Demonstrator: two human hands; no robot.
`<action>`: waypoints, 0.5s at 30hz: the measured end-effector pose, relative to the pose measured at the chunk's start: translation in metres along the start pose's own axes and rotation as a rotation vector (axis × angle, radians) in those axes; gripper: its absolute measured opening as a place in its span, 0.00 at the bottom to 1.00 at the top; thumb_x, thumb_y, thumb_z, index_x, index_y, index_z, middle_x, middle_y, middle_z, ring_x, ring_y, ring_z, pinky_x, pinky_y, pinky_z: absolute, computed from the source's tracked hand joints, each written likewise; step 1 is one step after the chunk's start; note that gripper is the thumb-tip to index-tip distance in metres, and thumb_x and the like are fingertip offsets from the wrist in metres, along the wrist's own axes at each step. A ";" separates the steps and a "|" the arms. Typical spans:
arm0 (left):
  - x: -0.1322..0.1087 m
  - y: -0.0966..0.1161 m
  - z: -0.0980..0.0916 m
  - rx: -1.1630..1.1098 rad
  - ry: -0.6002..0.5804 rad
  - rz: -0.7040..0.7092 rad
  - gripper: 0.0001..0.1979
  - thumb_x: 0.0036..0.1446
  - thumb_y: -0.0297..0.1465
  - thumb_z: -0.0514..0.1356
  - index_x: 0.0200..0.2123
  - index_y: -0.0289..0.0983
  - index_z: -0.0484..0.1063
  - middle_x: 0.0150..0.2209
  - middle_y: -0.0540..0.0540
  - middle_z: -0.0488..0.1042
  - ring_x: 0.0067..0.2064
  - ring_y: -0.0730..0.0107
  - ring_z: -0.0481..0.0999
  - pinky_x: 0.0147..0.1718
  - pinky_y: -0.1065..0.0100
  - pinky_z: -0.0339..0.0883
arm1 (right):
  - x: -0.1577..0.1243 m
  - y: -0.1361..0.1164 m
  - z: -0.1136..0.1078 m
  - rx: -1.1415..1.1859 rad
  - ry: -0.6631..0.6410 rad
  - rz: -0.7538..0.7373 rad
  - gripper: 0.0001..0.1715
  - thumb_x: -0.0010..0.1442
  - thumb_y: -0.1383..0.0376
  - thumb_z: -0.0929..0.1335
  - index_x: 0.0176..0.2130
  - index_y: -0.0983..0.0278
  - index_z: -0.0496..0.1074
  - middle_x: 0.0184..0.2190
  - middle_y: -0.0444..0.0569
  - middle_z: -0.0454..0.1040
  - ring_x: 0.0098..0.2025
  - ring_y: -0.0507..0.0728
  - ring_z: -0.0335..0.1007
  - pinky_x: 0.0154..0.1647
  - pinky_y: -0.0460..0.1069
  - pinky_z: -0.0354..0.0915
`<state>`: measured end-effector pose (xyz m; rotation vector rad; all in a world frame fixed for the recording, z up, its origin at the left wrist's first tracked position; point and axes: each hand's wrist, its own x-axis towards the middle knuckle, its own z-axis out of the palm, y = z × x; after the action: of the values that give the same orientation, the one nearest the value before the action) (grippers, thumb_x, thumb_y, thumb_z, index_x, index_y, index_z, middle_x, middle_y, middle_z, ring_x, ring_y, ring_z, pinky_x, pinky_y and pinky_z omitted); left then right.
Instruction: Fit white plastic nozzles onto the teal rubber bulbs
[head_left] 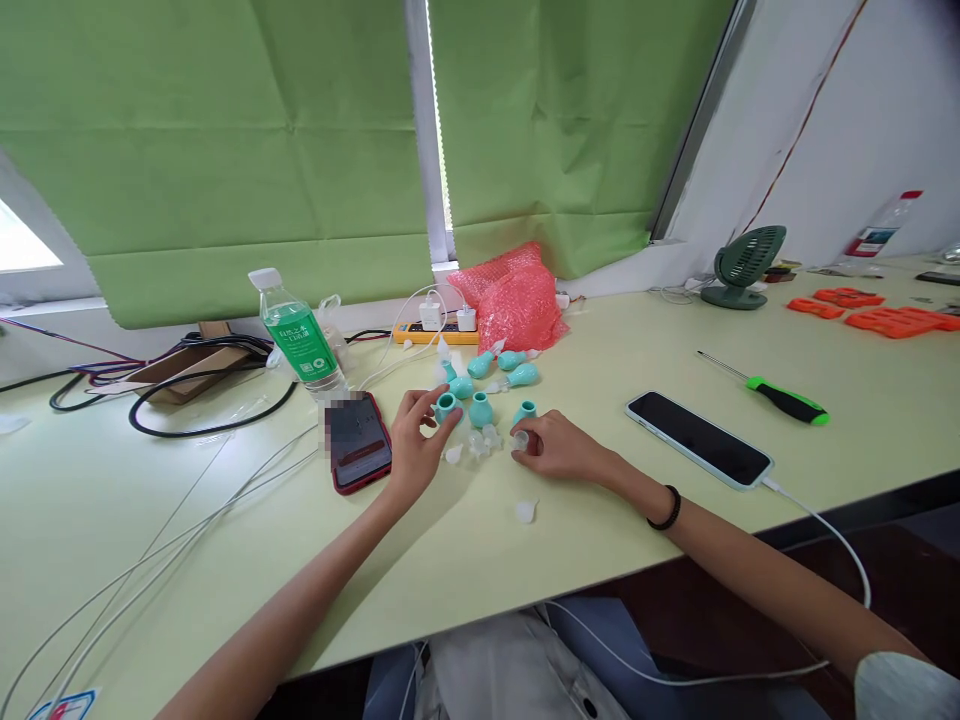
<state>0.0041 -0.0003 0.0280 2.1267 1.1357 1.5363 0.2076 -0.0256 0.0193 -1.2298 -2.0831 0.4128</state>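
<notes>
My left hand (421,436) has its thumb and fingers closed around a teal rubber bulb (445,403), its round opening facing up. Between the fingertips of my right hand (551,446) is a small translucent plastic tip (520,440). Just behind those fingers stands another teal bulb (526,410), and one more open bulb (481,410) sits between my hands. Several translucent tips (484,440) lie in front of it. A single loose tip (526,511) rests nearer the table edge. Farther back, several teal bulbs (523,375) lie with tips attached.
A red-cased phone (360,445) and a water bottle (300,335) are at the left. Pink bubble wrap (517,300) and an orange power strip (435,333) sit at the back. To the right are a charging phone (697,437), a screwdriver (780,395) and a small fan (744,268).
</notes>
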 end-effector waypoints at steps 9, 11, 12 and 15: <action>-0.003 -0.017 0.006 0.186 -0.310 0.036 0.13 0.51 0.32 0.53 0.41 0.36 0.65 0.36 0.44 0.69 0.35 0.68 0.70 0.32 0.67 0.66 | 0.007 0.009 -0.018 -0.010 0.444 -0.008 0.12 0.49 0.61 0.64 0.33 0.65 0.69 0.18 0.43 0.66 0.18 0.49 0.57 0.22 0.45 0.58; -0.005 -0.018 0.007 0.213 -0.308 0.041 0.15 0.52 0.32 0.52 0.45 0.37 0.62 0.37 0.44 0.69 0.35 0.68 0.70 0.32 0.67 0.66 | 0.021 0.022 -0.033 -0.083 0.503 0.012 0.12 0.52 0.62 0.62 0.35 0.66 0.68 0.24 0.46 0.69 0.22 0.50 0.61 0.25 0.45 0.59; -0.005 -0.018 0.007 0.225 -0.311 0.046 0.17 0.52 0.32 0.52 0.46 0.37 0.60 0.38 0.44 0.69 0.35 0.68 0.70 0.32 0.67 0.66 | 0.029 0.030 -0.040 -0.148 0.459 0.018 0.12 0.52 0.63 0.61 0.36 0.66 0.68 0.29 0.48 0.70 0.24 0.50 0.63 0.27 0.46 0.60; -0.006 -0.020 0.007 0.253 -0.336 0.068 0.17 0.54 0.32 0.50 0.47 0.38 0.59 0.40 0.43 0.68 0.37 0.68 0.70 0.34 0.67 0.65 | 0.057 0.057 -0.049 -0.451 0.187 0.033 0.17 0.48 0.64 0.64 0.40 0.65 0.67 0.39 0.51 0.69 0.35 0.56 0.64 0.34 0.48 0.60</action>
<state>0.0008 0.0098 0.0084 2.4921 1.1964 1.0470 0.2597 0.0491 0.0441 -1.4933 -2.0557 -0.1682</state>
